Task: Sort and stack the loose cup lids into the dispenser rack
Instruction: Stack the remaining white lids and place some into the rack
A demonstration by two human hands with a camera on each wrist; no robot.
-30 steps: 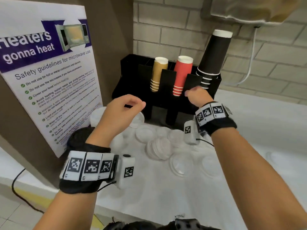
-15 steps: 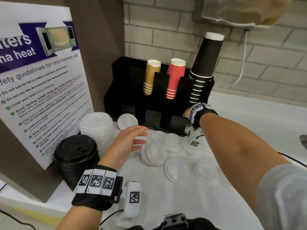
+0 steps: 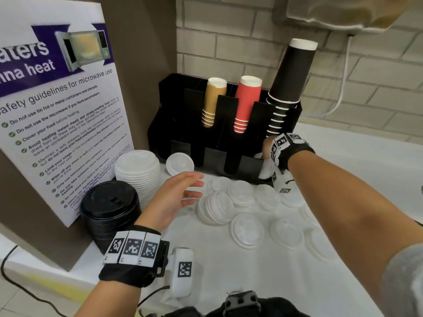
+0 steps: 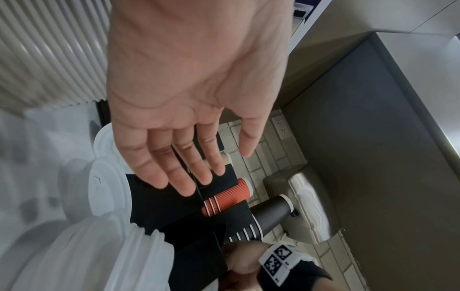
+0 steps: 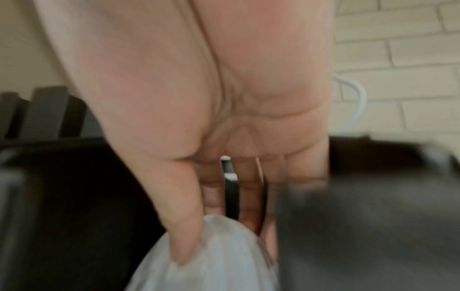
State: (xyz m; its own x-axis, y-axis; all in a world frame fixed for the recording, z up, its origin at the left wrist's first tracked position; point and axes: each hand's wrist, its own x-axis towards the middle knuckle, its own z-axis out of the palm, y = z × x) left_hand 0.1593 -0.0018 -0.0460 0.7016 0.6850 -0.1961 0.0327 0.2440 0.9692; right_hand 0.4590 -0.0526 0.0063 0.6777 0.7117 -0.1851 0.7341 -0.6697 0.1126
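**Lids spread before the cup rack as one hand works at its right end**

A white counter (image 3: 343, 179) runs below a pale brick wall (image 3: 229, 42), with a microwave safety poster (image 3: 57, 106) propped at 9 o'clock. At 12 o'clock stands the black dispenser rack (image 3: 174, 115), holding upside-down stacks of tan cups (image 3: 211, 104), red ribbed cups (image 3: 246, 104) and tall black cups (image 3: 288, 83) from left to right.

At 8 o'clock, just beside the poster, sits a stack of black lids (image 3: 109, 209), and touching it at the back a taller stack of white lids (image 3: 137, 172). A single white lid (image 3: 179, 164) leans against the foot of the rack.

Loose clear lids (image 3: 246, 232) lie scattered at the centre of the counter, some overlapping, with a small tipped pile of clear lids (image 3: 216, 208) among them.

The left hand (image 3: 176, 195) hovers palm-down over the counter at 7 o'clock, fingers straight and spread apart, holding nothing; the left wrist view confirms the bare palm. The right hand (image 3: 266, 147) reaches into the rack's lower right compartment at 3 o'clock. The blurred right wrist view shows its thumb (image 5: 184, 236) and fingers clamped on a clear lid (image 5: 224, 256) inside the dark compartment.
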